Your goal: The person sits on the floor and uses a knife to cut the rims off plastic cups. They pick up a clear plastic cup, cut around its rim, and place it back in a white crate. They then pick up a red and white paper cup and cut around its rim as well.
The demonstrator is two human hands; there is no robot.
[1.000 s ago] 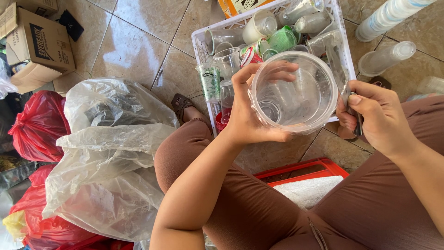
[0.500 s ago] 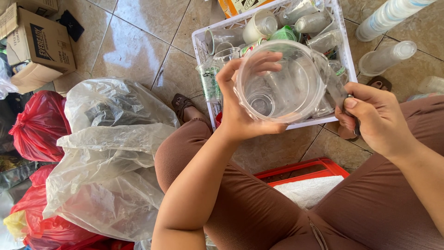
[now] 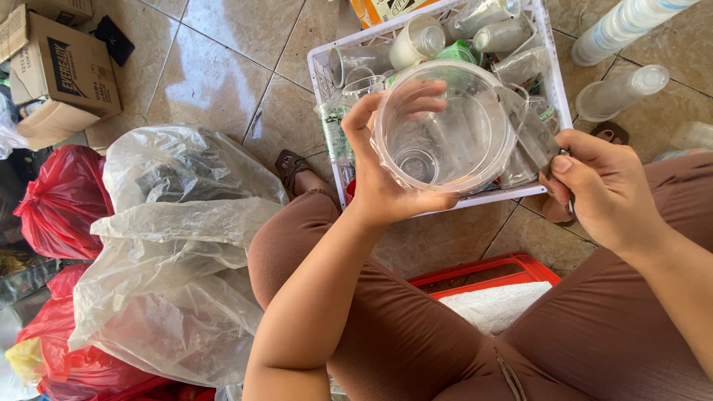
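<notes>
Above the person's lap, the left hand (image 3: 386, 174) grips a clear plastic cup (image 3: 445, 126), thumb on the near side of the rim and fingers curled over the far side, so the open mouth faces the camera and the round bottom shows through it. The cup hangs over the near edge of a white plastic crate (image 3: 553, 89) that sits on the tiled floor (image 3: 215, 52) and is filled with other clear cups, lying every way (one green piece shows among them).

Just right of the cup, the right hand (image 3: 605, 189) is closed around a small dark tool (image 3: 566, 194); what kind of tool it is I cannot tell, as only a sliver shows past the thumb. The hand and the cup are near each other but apart.

Beyond the crate on the right lie two stacks of clear cups (image 3: 620, 89) on the floor. Below the hands, between the knees, a red tray (image 3: 512, 271) holds something white. To the left, a large clear plastic bag (image 3: 171, 252) bulges beside red bags (image 3: 52, 200), and a cardboard box (image 3: 63, 78) stands at the upper left. A sandalled foot (image 3: 293, 163) peeks out by the crate's near corner.
</notes>
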